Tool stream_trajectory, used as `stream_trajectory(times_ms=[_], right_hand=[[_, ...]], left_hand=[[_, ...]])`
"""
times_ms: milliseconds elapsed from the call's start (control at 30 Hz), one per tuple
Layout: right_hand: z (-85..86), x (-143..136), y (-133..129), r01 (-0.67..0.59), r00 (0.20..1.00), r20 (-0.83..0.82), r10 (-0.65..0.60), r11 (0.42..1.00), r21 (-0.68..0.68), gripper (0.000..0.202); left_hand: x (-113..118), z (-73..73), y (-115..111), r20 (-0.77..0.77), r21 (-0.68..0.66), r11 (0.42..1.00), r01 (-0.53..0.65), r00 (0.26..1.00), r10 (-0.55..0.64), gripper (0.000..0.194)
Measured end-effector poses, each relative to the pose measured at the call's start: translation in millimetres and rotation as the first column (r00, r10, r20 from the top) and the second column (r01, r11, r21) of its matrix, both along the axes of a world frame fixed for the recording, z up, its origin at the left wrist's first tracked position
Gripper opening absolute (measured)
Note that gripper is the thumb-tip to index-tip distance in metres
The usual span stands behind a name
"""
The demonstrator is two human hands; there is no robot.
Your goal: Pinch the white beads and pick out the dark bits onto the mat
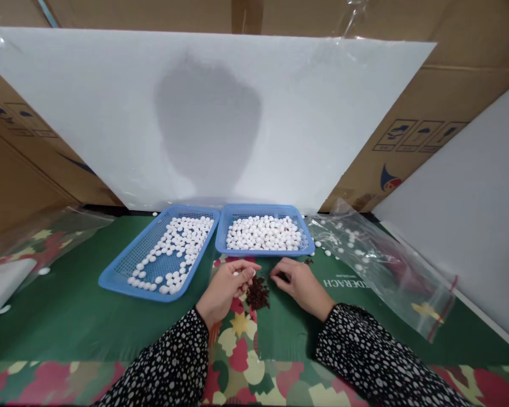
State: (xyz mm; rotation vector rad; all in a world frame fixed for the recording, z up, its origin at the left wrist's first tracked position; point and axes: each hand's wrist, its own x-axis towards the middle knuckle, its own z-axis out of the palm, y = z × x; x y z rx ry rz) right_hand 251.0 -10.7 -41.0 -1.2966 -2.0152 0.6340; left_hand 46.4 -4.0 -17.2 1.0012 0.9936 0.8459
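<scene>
My left hand (227, 284) is closed around a small white ball (253, 272), which peeks out between thumb and fingers. A little to the right, my right hand (297, 281) has its thumb and forefinger brought together in a pinch; anything between the tips is too small to make out. Between and below the two hands lies a loose pile of dark reddish-brown bits (258, 295). Just beyond the hands, a blue mesh basket (265, 254) holds many white balls. A second blue basket (106, 278), set at an angle on the left, has white balls spread over its bottom.
A clear plastic bag (390, 277) with some white balls lies at the right. More clear plastic (80, 226) and a white object (4, 288) are at the left. Stray balls (43, 271) dot the green mat (68, 322). A white board (305, 124) stands behind.
</scene>
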Motion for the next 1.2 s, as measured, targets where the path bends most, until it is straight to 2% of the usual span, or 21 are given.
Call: stream_trajectory(times_ms=[200,367,700,800,900,933,1000,1100,1200], right_hand=[[15.4,-13,-11,0.172,0.969,-0.188,-0.157,0.983,0.064,0.012],[17.8,-27,-17,0.166,0.969,-0.209,-0.132,0.973,0.158,0.010],[16.4,-24,-19,0.172,0.969,-0.220,-0.115,0.949,0.263,0.009],[17.2,-24,-20,0.163,0.969,-0.222,-0.106,0.952,0.257,0.008],[20.5,-22,-19,0.181,0.944,-0.303,-0.130,0.972,0.148,0.007],[21.9,-21,-19,0.154,0.928,-0.354,-0.114,0.984,0.087,0.006],[24.0,-21,-18,0.018,0.890,-0.454,-0.027,1.000,-0.024,0.007],[24.1,-28,-19,-0.189,0.827,-0.551,0.110,0.978,-0.089,0.010],[24.4,-35,-23,-0.212,0.791,-0.602,0.109,0.972,-0.103,0.013]], left_hand=[[2,-1.4,-2,0.088,0.028,0.997,0.071,0.993,-0.073,0.035],[5,-2.3,-4,0.086,0.040,0.996,0.086,0.992,-0.089,0.033],[5,-4.0,-5,0.064,0.067,0.997,0.045,0.997,-0.049,0.029],[5,-1.3,-5,0.076,0.073,0.996,0.048,0.996,-0.054,0.029],[6,1.0,-4,0.069,0.050,0.998,0.044,0.997,-0.047,0.031],[5,1.1,-3,0.058,0.035,0.999,0.040,0.997,-0.042,0.032],[5,0.3,-3,0.036,0.003,0.999,0.035,0.999,-0.035,0.036],[7,-1.5,-5,0.069,-0.054,0.996,0.077,0.995,-0.073,0.043],[10,-0.6,-9,0.153,-0.111,0.983,0.145,0.980,-0.127,0.047]])
